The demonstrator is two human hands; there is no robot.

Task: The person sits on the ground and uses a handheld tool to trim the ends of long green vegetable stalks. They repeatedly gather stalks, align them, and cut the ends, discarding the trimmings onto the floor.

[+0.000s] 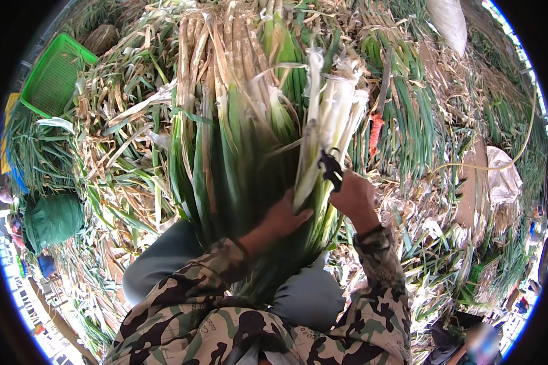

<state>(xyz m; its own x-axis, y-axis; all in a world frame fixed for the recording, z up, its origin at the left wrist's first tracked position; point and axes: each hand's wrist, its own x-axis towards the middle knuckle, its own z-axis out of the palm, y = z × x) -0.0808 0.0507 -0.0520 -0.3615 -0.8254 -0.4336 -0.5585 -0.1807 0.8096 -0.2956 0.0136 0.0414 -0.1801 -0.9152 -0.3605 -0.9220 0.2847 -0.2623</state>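
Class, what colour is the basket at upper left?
The basket is bright green, clearest in the head view.

Small dark lettering (302, 332) shows on the camouflage jacket (195, 331), scattered in short, slanting pieces among the printed blotches near the lower edge of the view. The characters are too small and bent to make out as full words; nothing else is legible.

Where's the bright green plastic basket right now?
Head view, upper left near the fisheye rim: the green basket is well above and left of the left hand, with the dark green sack farther below it.
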